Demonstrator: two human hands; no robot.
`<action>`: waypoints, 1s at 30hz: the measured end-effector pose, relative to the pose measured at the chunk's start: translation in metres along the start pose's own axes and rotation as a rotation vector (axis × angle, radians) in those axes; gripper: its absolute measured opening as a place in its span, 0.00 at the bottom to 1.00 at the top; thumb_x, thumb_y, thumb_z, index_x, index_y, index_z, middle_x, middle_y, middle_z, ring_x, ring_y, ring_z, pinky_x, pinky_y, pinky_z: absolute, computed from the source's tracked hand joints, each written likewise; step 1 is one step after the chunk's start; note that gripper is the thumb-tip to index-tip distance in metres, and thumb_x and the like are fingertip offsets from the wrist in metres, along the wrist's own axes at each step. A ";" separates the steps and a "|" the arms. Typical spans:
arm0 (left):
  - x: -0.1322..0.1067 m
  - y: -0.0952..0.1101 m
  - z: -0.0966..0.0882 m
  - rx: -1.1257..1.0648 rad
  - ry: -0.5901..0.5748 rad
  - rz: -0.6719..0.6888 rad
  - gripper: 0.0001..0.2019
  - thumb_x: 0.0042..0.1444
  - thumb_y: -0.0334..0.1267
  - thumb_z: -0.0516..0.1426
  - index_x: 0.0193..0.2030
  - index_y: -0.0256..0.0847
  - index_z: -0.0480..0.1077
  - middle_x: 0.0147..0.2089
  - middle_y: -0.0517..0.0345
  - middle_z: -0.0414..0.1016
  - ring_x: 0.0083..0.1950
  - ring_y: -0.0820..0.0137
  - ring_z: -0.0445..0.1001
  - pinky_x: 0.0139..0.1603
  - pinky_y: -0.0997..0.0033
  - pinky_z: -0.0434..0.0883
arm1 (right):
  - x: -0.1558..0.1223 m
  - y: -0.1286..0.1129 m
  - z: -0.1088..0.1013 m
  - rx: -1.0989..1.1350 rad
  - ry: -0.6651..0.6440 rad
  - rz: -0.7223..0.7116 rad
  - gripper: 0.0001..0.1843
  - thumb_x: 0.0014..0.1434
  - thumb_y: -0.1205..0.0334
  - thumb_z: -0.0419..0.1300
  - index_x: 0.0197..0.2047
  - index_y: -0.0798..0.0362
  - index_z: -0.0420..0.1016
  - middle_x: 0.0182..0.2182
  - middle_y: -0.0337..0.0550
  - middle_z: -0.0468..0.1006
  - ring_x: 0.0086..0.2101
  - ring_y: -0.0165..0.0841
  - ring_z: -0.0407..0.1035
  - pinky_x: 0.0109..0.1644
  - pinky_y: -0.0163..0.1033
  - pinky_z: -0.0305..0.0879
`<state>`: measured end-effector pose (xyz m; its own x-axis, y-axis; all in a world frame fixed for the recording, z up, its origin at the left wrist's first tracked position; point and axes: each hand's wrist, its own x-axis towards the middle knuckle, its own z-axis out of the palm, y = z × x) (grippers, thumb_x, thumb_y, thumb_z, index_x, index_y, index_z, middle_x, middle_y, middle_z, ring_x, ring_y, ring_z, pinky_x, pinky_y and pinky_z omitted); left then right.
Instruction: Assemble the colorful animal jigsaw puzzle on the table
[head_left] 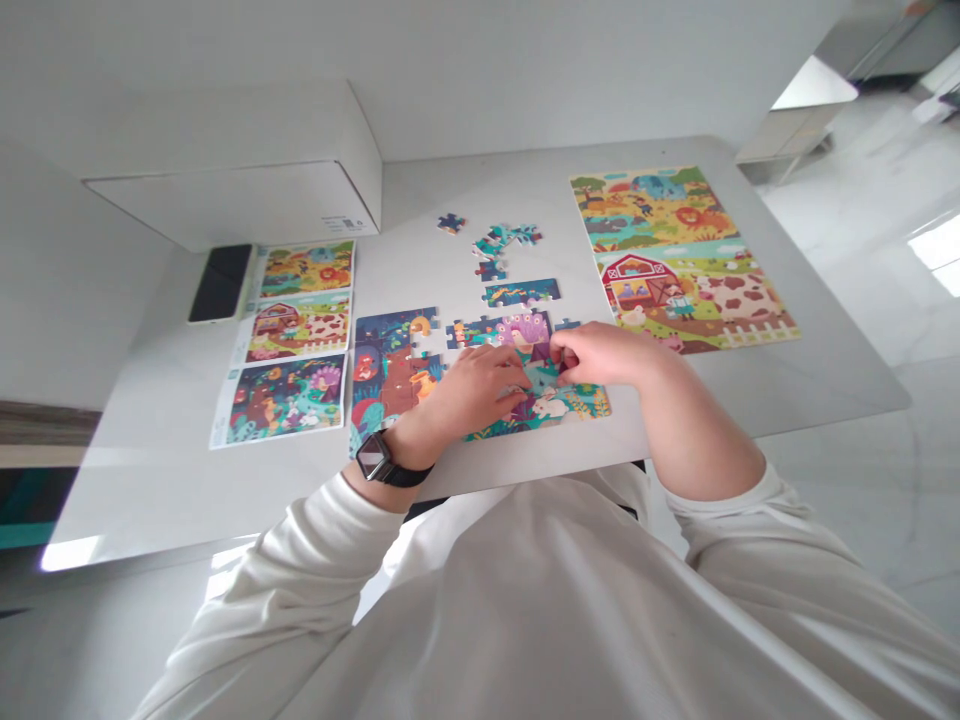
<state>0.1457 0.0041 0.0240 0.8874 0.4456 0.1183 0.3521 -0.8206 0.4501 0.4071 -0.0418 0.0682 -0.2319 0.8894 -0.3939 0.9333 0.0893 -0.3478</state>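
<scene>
A partly built dark forest puzzle (390, 365) lies at the near edge of the white table (150, 450). My left hand (480, 390), with a black watch on its wrist, rests on the puzzle with its fingers curled down onto the pieces. My right hand (596, 352) is right beside it, fingers pinched on a small dark red puzzle piece (541, 352) at the puzzle's middle. Loose teal pieces (506, 240) and a joined strip (521, 292) lie just beyond the hands.
A finished farm and safari puzzle (675, 260) lies at the right. A printed picture sheet (296, 340) lies at the left, beside a black phone (220, 282). A white box (232, 165) stands at the back left. One single piece (451, 222) lies farther back.
</scene>
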 end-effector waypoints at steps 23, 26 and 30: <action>-0.003 0.007 0.012 -0.028 0.064 0.237 0.16 0.76 0.40 0.58 0.64 0.48 0.82 0.68 0.49 0.80 0.68 0.57 0.77 0.74 0.51 0.71 | -0.062 0.021 0.019 0.123 0.445 -0.089 0.13 0.72 0.59 0.63 0.56 0.47 0.83 0.54 0.51 0.84 0.54 0.47 0.78 0.62 0.50 0.71; -0.004 0.007 0.015 0.036 0.058 0.268 0.16 0.77 0.41 0.57 0.64 0.47 0.82 0.67 0.49 0.81 0.68 0.56 0.78 0.74 0.49 0.72 | -0.073 0.028 0.042 0.080 0.436 -0.170 0.14 0.71 0.60 0.65 0.58 0.46 0.83 0.55 0.51 0.83 0.57 0.48 0.77 0.65 0.54 0.71; -0.006 0.005 0.016 0.111 0.072 0.289 0.17 0.77 0.42 0.57 0.64 0.45 0.81 0.67 0.47 0.81 0.69 0.54 0.78 0.73 0.46 0.73 | -0.080 0.037 0.064 0.045 0.468 -0.200 0.16 0.70 0.61 0.67 0.59 0.45 0.85 0.57 0.52 0.82 0.56 0.49 0.77 0.65 0.57 0.73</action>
<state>0.1472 -0.0088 0.0111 0.9334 0.2096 0.2912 0.1227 -0.9491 0.2901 0.4429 -0.1384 0.0324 -0.2476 0.9633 0.1041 0.8682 0.2682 -0.4175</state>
